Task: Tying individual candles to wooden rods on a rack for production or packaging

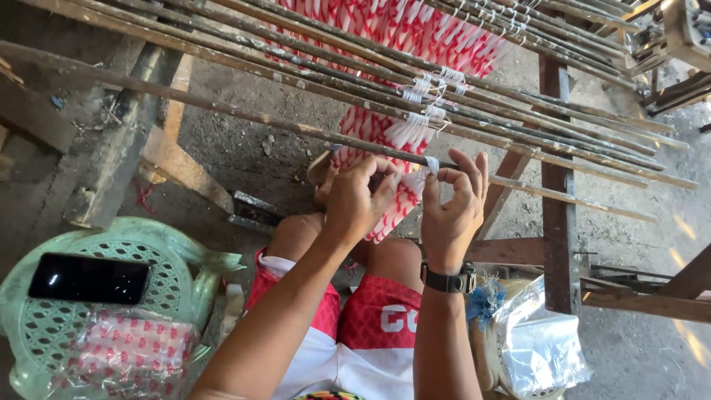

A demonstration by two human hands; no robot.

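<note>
Both hands are up at the nearest wooden rod [244, 118] of the frame, working a small white thread binding [431, 164] wrapped around it. The left hand [358, 200] is curled in, fingers [385, 181] pinched on the red-and-white strands [396, 200] that hang just below the rod. The right hand [453, 207] pinches the white thread between thumb and forefinger right beside the binding, the other fingers fanned up and loose. Whether the thread is already knotted is hard to say, since the thumbs cover that spot. Doing this well looks like a matter of tension: keep the left pinch firm so the bundle cannot slide along the rod, and pull the wraps snug and side by side, like the finished white bindings [429, 85] on the rods further back. The wrist with the black watch [448, 280] should stay low so it does not snag the hanging strands. Off to the left, a black phone [89, 278] lies on a pale green plastic stool [29, 296] above a clear packet of red-and-white strips [133, 348].
</note>
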